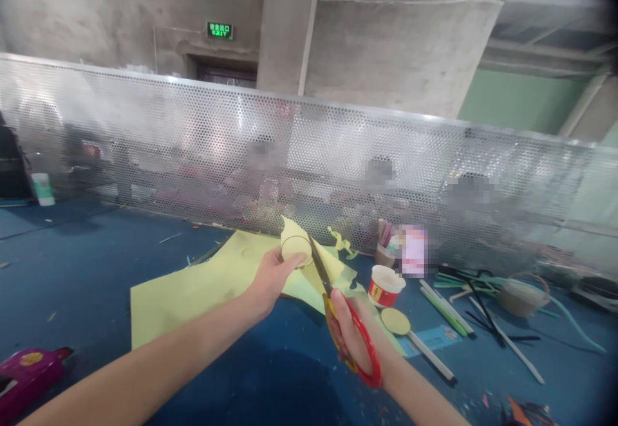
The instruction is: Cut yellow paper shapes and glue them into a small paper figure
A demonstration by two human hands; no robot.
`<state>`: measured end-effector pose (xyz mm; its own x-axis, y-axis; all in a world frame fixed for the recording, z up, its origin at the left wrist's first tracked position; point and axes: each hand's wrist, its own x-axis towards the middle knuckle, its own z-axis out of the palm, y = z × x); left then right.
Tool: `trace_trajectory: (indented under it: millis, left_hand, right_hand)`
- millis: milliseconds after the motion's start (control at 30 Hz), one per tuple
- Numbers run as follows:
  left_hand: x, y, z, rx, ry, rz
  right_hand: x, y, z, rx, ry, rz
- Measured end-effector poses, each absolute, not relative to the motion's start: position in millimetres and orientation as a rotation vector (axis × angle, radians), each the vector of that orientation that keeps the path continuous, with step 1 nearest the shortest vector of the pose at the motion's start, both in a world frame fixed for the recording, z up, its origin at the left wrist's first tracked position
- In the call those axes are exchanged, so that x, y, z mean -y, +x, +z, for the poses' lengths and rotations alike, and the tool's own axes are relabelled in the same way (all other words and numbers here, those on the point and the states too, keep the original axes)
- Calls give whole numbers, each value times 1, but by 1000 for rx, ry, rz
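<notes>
My left hand (277, 275) pinches a small piece of yellow paper (295, 246) with a dark curved line drawn on it. In my right hand (355, 329) is a pair of scissors (320, 268) with red and yellow handles. Their blades point up and away, touching the right edge of the paper piece. Below and behind my hands lies a large yellow sheet (193, 291). Beside my right hand rest a yellow paper disc (396, 321) and a white pen-like stick (432, 356). A red and white paper cup (385, 286) stands just beyond.
A perforated metal panel (217, 149) runs along the table's back. Curled yellow scraps (342, 244) lie near it. At right are pipe cleaners (487, 310), a green pen (444, 310) and a small basket (523, 294). A purple tape dispenser (31, 374) is front left, a glue stick (43, 189) back left.
</notes>
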<state>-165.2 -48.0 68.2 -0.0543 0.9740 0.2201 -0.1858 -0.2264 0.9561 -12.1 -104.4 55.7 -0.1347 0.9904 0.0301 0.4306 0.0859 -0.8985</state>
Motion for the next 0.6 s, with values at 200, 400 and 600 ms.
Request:
trace_trajectory:
  millis: [200,400,600]
  left_hand:
    - [45,-167,67,-964,1225,1497]
    - [43,-169,67,-966,1252,1530]
    - [41,-169,66,-934,1270,1558]
  right_hand:
    - [105,-13,59,1676,-1432,1009]
    - [106,-12,59,1660,-1435,977]
    - [105,-14,55,1638,-1423,963]
